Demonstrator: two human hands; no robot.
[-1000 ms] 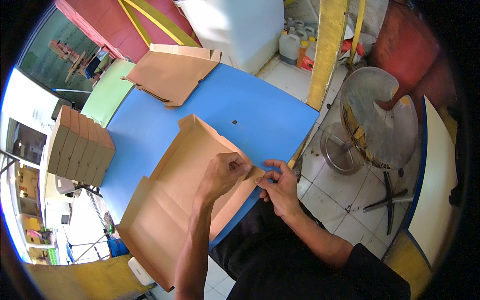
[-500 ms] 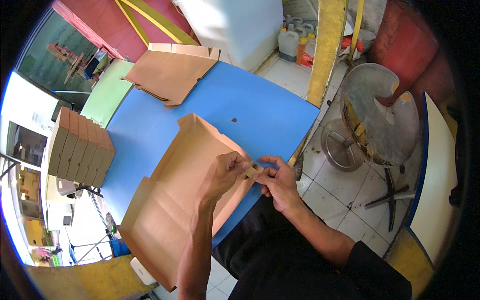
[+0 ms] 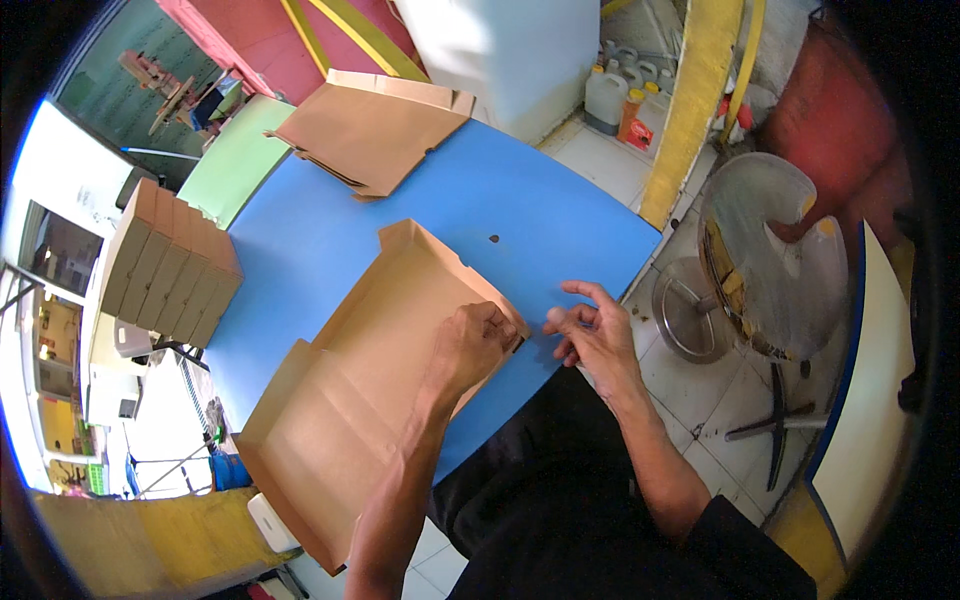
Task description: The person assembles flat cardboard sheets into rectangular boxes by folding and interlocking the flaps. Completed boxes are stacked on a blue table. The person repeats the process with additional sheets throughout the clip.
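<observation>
An opened brown cardboard box (image 3: 365, 345) lies on the blue table (image 3: 550, 210), its inside facing up and some of its edge walls folded upright. My left hand (image 3: 472, 350) is over the box's right corner, with fingers curled and closed around the corner flap; the fingertips are partly hidden. To the right of that corner, apart from the cardboard, my right hand (image 3: 605, 345) hovers above the table's near edge. Its fingers are spread and slightly bent, with nothing visible in them.
Flat cardboard blanks (image 3: 370, 130) lie at the table's far side. Folded boxes (image 3: 170, 270) are stacked at the left. A transparent-seated stool (image 3: 765, 250) stands to the right on the tiled floor, and plastic jugs (image 3: 605, 100) sit beyond a yellow post (image 3: 690, 120).
My right hand has come away from the box corner and moved right, its fingers opening. My left hand has stayed at the corner. The whole view has shifted slightly.
</observation>
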